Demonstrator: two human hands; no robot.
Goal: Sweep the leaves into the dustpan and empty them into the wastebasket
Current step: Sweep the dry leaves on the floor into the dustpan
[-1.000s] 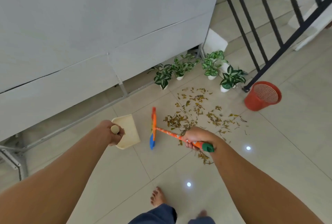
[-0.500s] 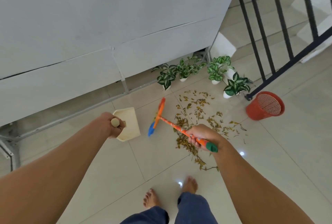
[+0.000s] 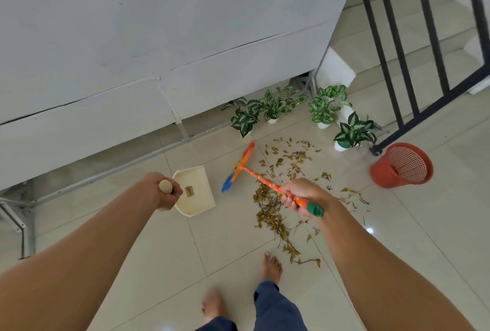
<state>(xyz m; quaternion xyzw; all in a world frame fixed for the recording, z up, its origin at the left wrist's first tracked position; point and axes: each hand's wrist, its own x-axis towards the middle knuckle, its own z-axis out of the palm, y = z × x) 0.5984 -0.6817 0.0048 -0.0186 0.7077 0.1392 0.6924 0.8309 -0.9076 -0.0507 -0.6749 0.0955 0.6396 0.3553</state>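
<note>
My left hand (image 3: 163, 192) grips the round-ended handle of a cream dustpan (image 3: 196, 192), which hangs just left of the broom with nothing in its tray. My right hand (image 3: 302, 195) is closed around the orange broom (image 3: 254, 171) near its green end cap; the orange head with blue bristles points up and left, beside the leaf patch. Dry brown leaves (image 3: 273, 211) lie scattered on the tiles from under my right hand up toward the plants, with a trail running down to my foot. A red mesh wastebasket (image 3: 401, 164) stands on the floor at the right.
Several small potted plants (image 3: 275, 107) in white pots line the base of a grey panel wall (image 3: 159, 38). A black stair railing (image 3: 403, 65) rises at upper right, its post foot next to the wastebasket. My bare feet (image 3: 270, 267) stand below the leaves.
The broom head has swung up and away from the dustpan, toward the plants. I have stepped forward, so my feet and the leaf pile sit nearer. The dustpan stays in my left hand.
</note>
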